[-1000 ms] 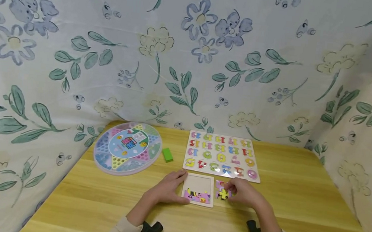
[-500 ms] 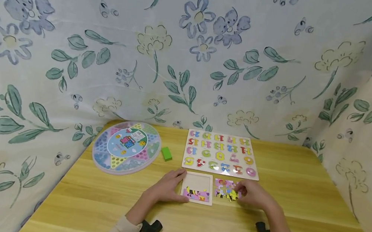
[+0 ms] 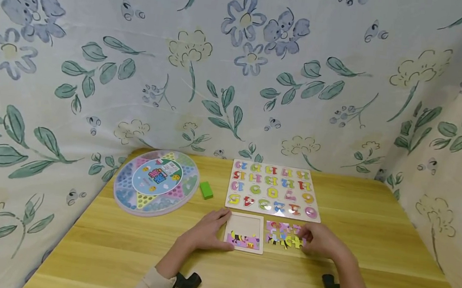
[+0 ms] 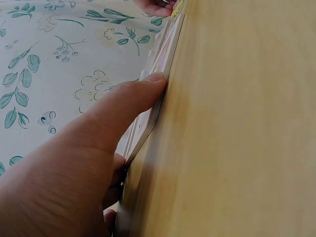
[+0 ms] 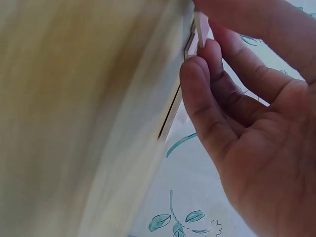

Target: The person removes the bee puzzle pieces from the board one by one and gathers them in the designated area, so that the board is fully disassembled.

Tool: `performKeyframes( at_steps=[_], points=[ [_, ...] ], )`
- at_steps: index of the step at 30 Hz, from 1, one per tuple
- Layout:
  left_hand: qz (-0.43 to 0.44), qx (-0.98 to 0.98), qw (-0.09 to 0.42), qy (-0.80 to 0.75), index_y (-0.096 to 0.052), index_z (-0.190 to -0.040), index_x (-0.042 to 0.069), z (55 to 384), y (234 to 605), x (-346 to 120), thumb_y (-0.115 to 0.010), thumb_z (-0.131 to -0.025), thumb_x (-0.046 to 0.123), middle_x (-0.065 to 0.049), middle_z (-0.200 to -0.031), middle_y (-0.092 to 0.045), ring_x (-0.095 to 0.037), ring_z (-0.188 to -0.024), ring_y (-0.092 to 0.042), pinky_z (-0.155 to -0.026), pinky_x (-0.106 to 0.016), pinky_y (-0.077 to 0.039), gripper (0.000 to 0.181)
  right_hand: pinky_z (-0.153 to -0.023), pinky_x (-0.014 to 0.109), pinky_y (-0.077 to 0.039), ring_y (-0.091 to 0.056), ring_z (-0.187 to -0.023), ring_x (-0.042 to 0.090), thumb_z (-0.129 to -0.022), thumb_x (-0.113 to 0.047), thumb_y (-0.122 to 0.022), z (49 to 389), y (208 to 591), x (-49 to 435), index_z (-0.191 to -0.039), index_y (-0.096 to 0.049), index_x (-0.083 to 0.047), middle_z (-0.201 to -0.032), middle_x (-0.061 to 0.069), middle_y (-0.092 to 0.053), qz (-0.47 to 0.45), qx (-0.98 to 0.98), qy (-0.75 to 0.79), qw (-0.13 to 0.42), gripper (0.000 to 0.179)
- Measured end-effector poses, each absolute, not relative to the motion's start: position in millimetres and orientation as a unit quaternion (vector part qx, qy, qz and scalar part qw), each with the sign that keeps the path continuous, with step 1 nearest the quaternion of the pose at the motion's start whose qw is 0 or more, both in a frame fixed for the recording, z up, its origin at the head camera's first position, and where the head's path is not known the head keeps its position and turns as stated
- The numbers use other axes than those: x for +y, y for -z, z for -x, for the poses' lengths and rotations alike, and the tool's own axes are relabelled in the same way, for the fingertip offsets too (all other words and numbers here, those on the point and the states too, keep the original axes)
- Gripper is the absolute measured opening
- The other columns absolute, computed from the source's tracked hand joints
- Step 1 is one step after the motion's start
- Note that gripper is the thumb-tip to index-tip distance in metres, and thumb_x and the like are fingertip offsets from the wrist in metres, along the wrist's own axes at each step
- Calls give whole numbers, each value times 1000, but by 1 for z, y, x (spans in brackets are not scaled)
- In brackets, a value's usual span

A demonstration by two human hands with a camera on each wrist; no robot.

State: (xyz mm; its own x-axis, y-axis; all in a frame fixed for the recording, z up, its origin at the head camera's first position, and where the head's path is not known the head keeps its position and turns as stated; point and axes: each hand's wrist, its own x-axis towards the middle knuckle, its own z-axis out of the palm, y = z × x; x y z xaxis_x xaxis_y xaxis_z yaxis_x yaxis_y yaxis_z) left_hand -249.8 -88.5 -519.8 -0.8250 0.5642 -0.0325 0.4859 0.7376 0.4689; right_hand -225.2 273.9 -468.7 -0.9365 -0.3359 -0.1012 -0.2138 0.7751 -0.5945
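Note:
My left hand (image 3: 205, 232) holds a small square wooden puzzle tray (image 3: 244, 225) by its left side, the thumb along the near edge. A strip of bee picture in pink, yellow and black fills the tray's near part; bare wood shows above it. Right of the tray lies a group of loose jigsaw pieces (image 3: 282, 234). At that group's right end is my right hand (image 3: 323, 242). In the right wrist view, its thumb and fingertips pinch a thin jigsaw piece (image 5: 201, 29), seen edge-on; the fingers partly cover it.
A number puzzle board (image 3: 269, 198) lies just behind the tray. Farther left are a green block (image 3: 206, 190) and a round Chinese checkers board (image 3: 126, 194). The wooden table (image 3: 373, 232) ends at a floral cloth (image 3: 233, 116) behind and at both sides.
My right hand has moved to the right across the loose jigsaw pieces, uncovering more of them. The left hand stays on the tray. The head view has shifted slightly.

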Motion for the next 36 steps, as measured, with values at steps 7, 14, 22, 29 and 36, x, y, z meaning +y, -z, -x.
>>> performKeyframes(
  at_steps=[7,14,22,29,36],
  points=[
    [-283,929,84,-225,-23,-156,10,250,517,-89,-68,-77,66,-6,-163,-20,-29,-150,-20,-121,-46,-22,106,-59,22,-46,-52,-71,14,-72,5,-67,228,468,272,-89,-65,-2,-79,4,-61,138,934,309,116,18],
    [-282,928,88,-226,-23,-156,11,249,518,-89,-68,-77,67,-5,-163,-21,-28,-150,-20,-121,-47,-22,107,-61,23,-46,-52,-74,15,-72,3,-70,226,468,271,-90,-64,-3,-80,4,-60,119,935,308,131,20],
    [-282,928,92,-226,-23,-156,11,248,522,-89,-68,-76,67,-5,-163,-20,-29,-150,-20,-121,-48,-22,107,-62,24,-47,-53,-75,16,-74,3,-71,225,472,271,-89,-65,-4,-80,3,-60,111,936,304,139,17],
    [-283,930,89,-219,-23,-156,10,249,521,-89,-67,-77,67,-5,-163,-21,-29,-150,-20,-121,-47,-22,107,-64,29,-48,-54,-74,17,-75,2,-71,227,471,273,-88,-67,-3,-80,3,-63,112,937,298,145,15],
    [-282,929,88,-223,-23,-156,11,250,520,-89,-67,-77,67,-6,-163,-21,-29,-150,-20,-121,-46,-22,107,-63,29,-47,-53,-73,17,-74,2,-71,229,469,274,-87,-67,-4,-80,3,-62,112,939,291,142,14]
  ],
)
